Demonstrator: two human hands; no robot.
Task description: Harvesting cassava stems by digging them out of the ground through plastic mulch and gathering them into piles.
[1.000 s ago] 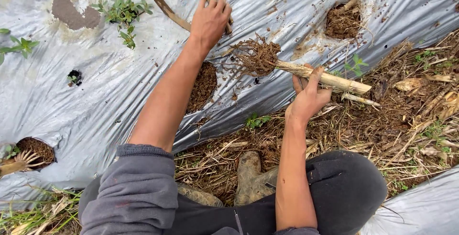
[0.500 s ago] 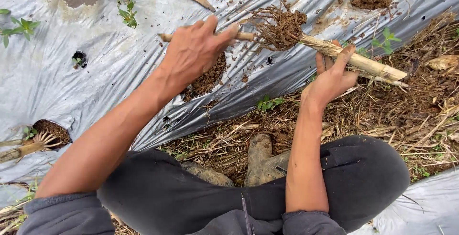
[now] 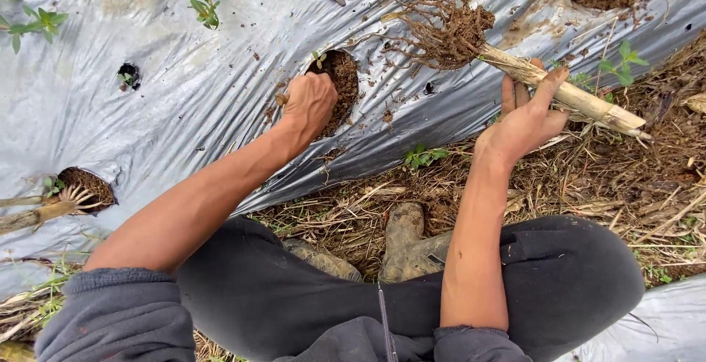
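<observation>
The right hand has the stalk from underneath, fingers half curled, thumb and forefinger up against the pale stem, a loose cradling hold and no tight fist. The stalk's long axis runs from upper left to lower right: the root ball, thick with soil, points up-left over the plastic sheet, and the cut end sticks out past the hand to the lower right, above the straw. Over on the other side the left hand is closed into a fist, knuckles up, pressed at the near rim of the hole in the sheet; whether it grips soil inside, I cannot tell. The roots hang just up and right of that hole, near but apart, so the right hand carries the stalk and the left is the one at the hole. Against half a second ago, the left hand has dropped off the roots down to the hole, and the stalk stays aloft in the right.
</observation>
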